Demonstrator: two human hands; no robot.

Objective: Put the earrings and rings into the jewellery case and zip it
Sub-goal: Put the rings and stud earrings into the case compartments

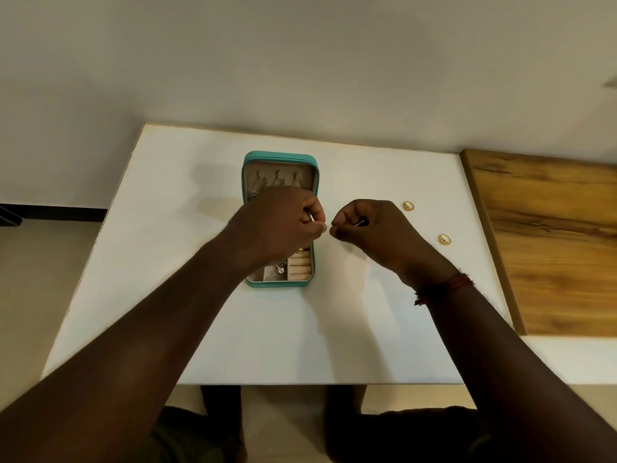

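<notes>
Okay, both hands are up over the white counter (334, 329), mid frame. The left hand (283, 218) sits over the middle of the open teal jewellery case (280, 156) and hides that part. Its grip is curled tight, thumb and forefinger pinching a tiny pale piece (316, 222) at the case's right edge; too small to name, maybe an earring back. The right hand (367, 228) is just right of the case, near the left hand but apart from it. Its grip is also curled, pinching a thin metal earring post (360, 223) that pokes out between the fingers.

The case lies flat on the counter. Its upper half holds chains (277, 182) on hooks. Its lower end shows cream ring rolls (298, 266), a gold piece (302, 250) just above them, and a sparkly piece (279, 269) in the compartment to their left.

Two gold rings lie loose on the counter to the right of the right hand: the upper loose ring (408, 205) and the lower loose ring (444, 239), both well apart from the case. A red thread band (457, 284) is on the right wrist. A wooden board (551, 245) is at the right edge of the frame.
</notes>
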